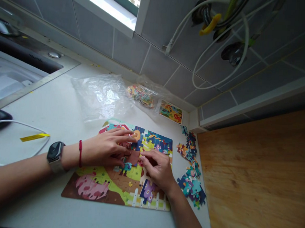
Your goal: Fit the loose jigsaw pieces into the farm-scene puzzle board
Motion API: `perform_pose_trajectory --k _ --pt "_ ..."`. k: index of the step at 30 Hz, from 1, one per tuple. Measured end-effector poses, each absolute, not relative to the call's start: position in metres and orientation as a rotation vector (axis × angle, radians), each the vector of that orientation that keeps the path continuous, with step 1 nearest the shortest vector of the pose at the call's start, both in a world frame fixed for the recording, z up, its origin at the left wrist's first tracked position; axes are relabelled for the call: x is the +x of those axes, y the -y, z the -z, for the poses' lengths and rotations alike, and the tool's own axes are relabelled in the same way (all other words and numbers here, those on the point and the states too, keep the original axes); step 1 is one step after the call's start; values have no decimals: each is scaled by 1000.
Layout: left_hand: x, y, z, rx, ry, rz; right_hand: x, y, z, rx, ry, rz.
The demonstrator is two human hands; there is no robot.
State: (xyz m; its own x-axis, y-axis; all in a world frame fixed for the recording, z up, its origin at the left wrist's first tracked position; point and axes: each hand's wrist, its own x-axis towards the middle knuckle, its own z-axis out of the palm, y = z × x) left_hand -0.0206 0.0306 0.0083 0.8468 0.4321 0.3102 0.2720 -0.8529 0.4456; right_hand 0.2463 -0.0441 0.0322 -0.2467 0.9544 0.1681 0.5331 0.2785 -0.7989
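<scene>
A colourful jigsaw puzzle point(106, 188) lies partly assembled on the white counter point(54, 108). My left hand point(106, 149), with a dark watch and a red string on its wrist, rests flat on the puzzle's upper middle, fingers stretched out toward the right. My right hand point(158, 167) is curled beside it, fingertips pinched at a small piece point(139, 159) near the puzzle's centre, next to a bare brown gap. The two hands almost touch. Loose puzzle pieces point(191, 171) lie in a strip just right of the puzzle.
A crumpled clear plastic bag point(102, 95) and a bag of pieces with a picture card point(171, 112) lie behind the puzzle. A sink point(20, 71) is at the left, a wooden board point(257, 175) at the right. Hoses and cables point(219, 39) hang on the tiled wall.
</scene>
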Motion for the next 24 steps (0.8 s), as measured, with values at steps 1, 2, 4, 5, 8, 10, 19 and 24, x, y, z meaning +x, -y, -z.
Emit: perform_pose_trajectory --k 1,2,4,5,8,10,19,24 --pt "-21 -31 -8 2642 -520 -573 249 45 -33 -1333 1850 -762" --pt "-21 -31 -7 2646 -512 -574 253 45 -33 -1346 1796 -702" --pt "-21 -32 -8 2648 -503 -573 263 46 -34 -1397 1666 -571" --pt "-21 -32 -9 2648 -500 -572 268 45 -35 -1421 1600 -505" --pt "-21 -32 -11 2640 -480 -579 285 42 -34 -1467 1408 -365" --pt "-20 -31 -12 2642 -451 -574 293 38 -34 -1480 1281 -342" --pt "-16 -24 -16 2608 -387 -580 316 21 -39 -1452 1002 -297" --pt "-17 -25 -17 2584 -366 -624 293 53 -83 -1360 1154 -260"
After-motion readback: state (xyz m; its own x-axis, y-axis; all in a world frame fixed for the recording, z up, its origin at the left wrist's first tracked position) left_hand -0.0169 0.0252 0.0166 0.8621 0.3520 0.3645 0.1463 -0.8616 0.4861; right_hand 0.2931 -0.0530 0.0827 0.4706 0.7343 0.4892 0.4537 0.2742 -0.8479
